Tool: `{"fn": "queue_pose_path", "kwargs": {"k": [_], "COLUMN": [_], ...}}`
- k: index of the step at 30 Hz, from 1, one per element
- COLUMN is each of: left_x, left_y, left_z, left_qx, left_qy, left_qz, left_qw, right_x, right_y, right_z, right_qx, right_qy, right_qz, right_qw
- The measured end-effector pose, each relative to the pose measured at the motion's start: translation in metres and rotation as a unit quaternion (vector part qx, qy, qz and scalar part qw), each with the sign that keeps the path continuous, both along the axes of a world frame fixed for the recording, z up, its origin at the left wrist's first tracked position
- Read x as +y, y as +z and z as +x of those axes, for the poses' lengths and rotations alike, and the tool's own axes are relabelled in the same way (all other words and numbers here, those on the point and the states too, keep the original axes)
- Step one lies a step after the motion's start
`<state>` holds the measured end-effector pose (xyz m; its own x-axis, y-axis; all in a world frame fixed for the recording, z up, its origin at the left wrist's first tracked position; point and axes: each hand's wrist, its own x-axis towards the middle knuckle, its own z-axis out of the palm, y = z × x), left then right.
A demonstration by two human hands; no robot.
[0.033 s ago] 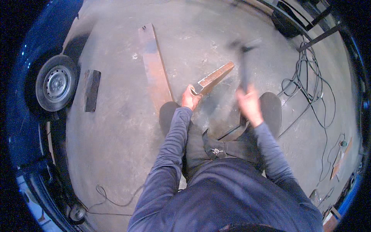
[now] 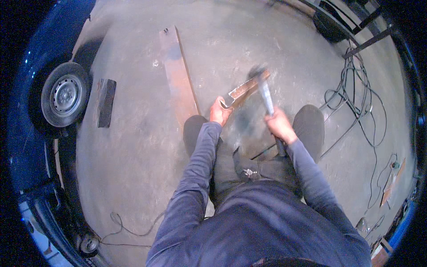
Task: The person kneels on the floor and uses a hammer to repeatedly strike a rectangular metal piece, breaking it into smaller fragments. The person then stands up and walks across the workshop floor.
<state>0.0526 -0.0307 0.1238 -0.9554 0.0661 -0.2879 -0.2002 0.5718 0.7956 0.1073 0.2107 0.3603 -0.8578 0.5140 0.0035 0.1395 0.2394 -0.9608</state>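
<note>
Head | left hand (image 2: 219, 112): fingers curled round bar (image 2: 243, 90), near end | right hand (image 2: 281, 125): fingers wrapped round hammer (image 2: 267, 99) | blurred head at bar's far end | best: brace firmly, strike squarely

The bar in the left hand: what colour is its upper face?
The bar is rusty orange-brown there, shown best in the head view.

Floor (image 2: 133, 164) is grey, concrete-looking, scuffed with pale marks, lit fairly evenly. Dark blue vehicle (image 2: 46, 33) runs along the left, small glints on its bodywork, steel-rimmed wheel (image 2: 66, 95) showing. Dark metal frame (image 2: 368, 43) top right, loose tangle of dark cable (image 2: 342, 91) just below it. Thinner cord (image 2: 133, 233) lies lower left
</note>
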Motion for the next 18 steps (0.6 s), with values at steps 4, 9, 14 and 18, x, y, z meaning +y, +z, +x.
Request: {"fn": "queue_pose_path", "kwargs": {"k": [4,9,14,18], "left_x": [-0.006,-0.001,-0.008,-0.014], "left_y": [-0.018,-0.004,-0.009,-0.024], "left_z": [0.003,-0.017,-0.023,-0.019], "left_qx": [0.014,0.011,0.037,0.025], "left_qy": [-0.037,-0.053,-0.005,0.015], "left_qz": [0.025,0.041,0.017,0.017], "left_qw": [0.999,0.998,0.999,0.999], "right_x": [0.009,0.041,0.047,0.025], "right_y": [-0.043,-0.009,0.062,0.052], "right_z": [-0.001,0.014,-0.001,-0.031], "right_qx": [-0.171,-0.142,0.013,0.075], "right_qy": [0.074,0.077,0.094,0.028], "right_qz": [-0.106,-0.064,-0.091,-0.04], "right_qw": [0.977,0.985,0.991,0.996]}}
